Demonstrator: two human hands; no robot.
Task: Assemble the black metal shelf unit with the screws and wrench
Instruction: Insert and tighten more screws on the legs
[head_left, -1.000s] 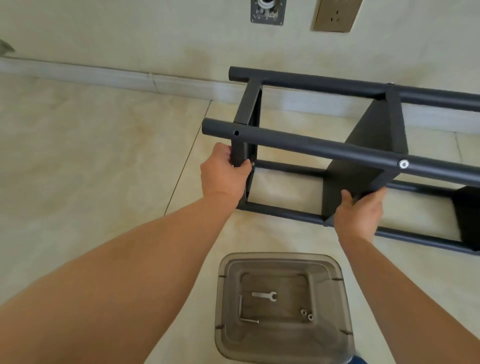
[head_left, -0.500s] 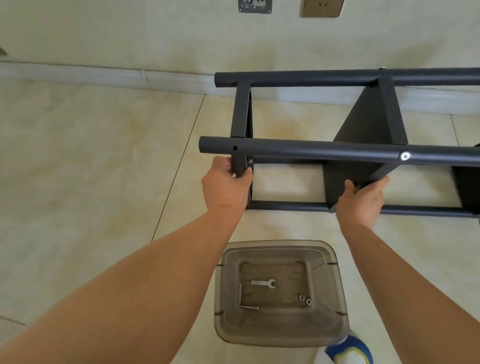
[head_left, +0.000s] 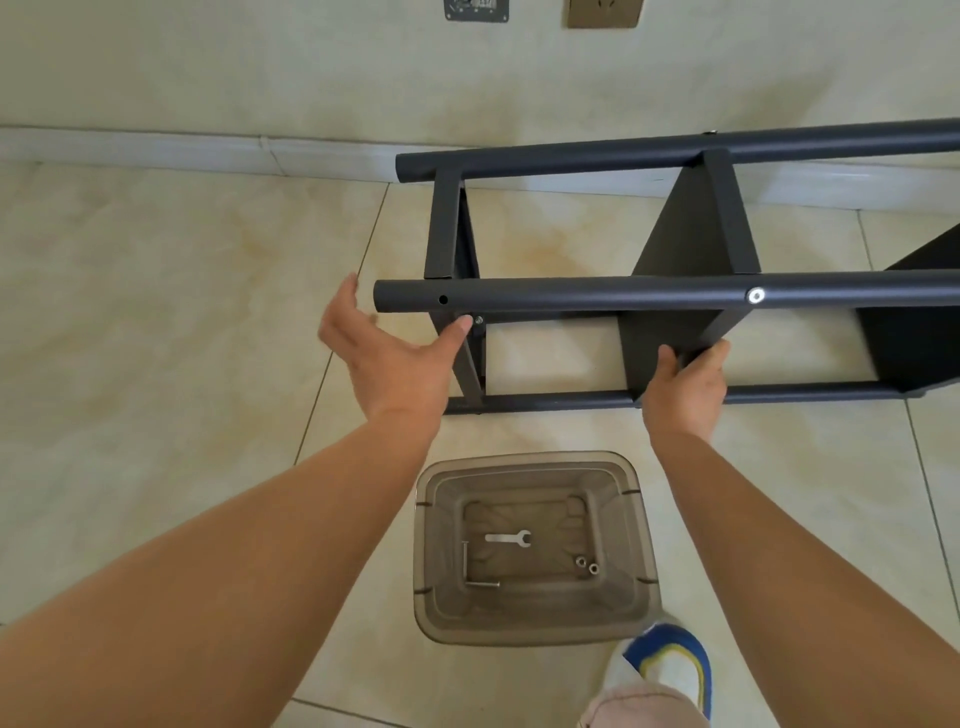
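**A:** While the shelf unit (head_left: 675, 291) lies on its side on the tiled floor (head_left: 156, 338), near the wall, note the hands. Left hand (head_left: 389, 358) is spread, fingers straight, gripping nothing; only the thumb tip touches the end bracket just under the near tube (head_left: 623, 293). Right hand (head_left: 685, 384) has its fingers curled round the lower edge of the middle shelf panel (head_left: 670, 338), steadying the frame.

**B:** And the open joint?

**A:** An empty hole (head_left: 443, 300) near the left end of the near tube. The next joint along already carries a fitted screw (head_left: 756, 296). A small bolt head shows at the bracket beside the thumb.

**B:** So the hardware?

**A:** In the grey bin (head_left: 431, 597) on the floor, just short of the frame: a flat wrench (head_left: 511, 539), a hex key (head_left: 475, 582), two loose screws (head_left: 587, 564).

**B:** How would you run the step?

**A:** My judgement: keep the right hand on the panel so the frame cannot roll, and send the free left hand to the bin. Before driving anything, line the end bracket's hole up behind the tube hole; I cannot tell from here whether they match. Start the screw by fingers, square to the tube, then use the tool. Leave it slightly slack until the frame sits true.

**B:** Risk?

**A:** Cross-threading, or the bracket slipping once let go.
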